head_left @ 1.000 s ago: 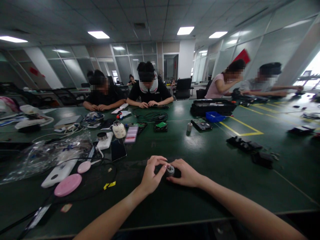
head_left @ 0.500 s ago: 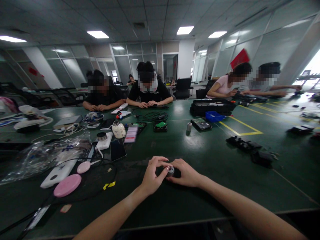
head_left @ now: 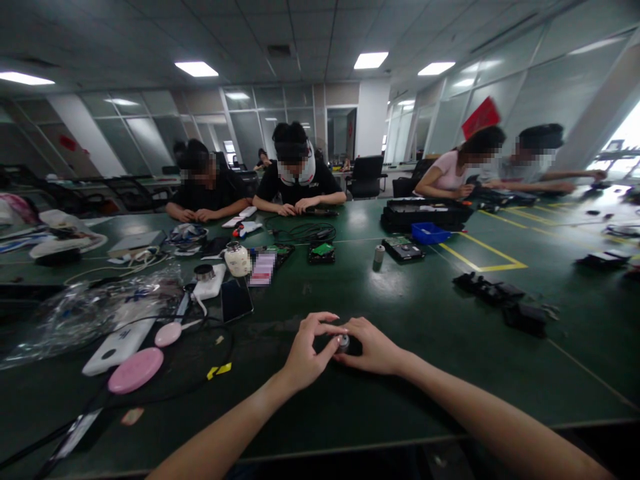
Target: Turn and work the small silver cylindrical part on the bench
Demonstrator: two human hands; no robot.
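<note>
A small grey metal cylinder (head_left: 343, 343) with a round top face is held low over the green table, or on it; which of the two I cannot tell. From the left, the thumb and forefinger of my left hand (head_left: 311, 352) close on it. The curled fingers and thumb of my right hand (head_left: 373, 347) grip it from the other side, and they hide part of its body. Farther off, a similar grey cylinder (head_left: 379, 255) stands upright beside a hard drive (head_left: 403, 249). Another drive with a green board (head_left: 321, 253) lies left of it.
To my left are a phone (head_left: 237, 299), a pink disc (head_left: 135, 371), a white power bank (head_left: 120, 345), cables and clear plastic bags. Black parts (head_left: 524, 319) lie on the right. A blue tray (head_left: 430, 233) stands by a black case (head_left: 425, 215). Several people sit around the table.
Both hands keep their hold on the cylinder. Its top face seems slightly tilted and shifted a little between my fingers; the table items have not moved.
</note>
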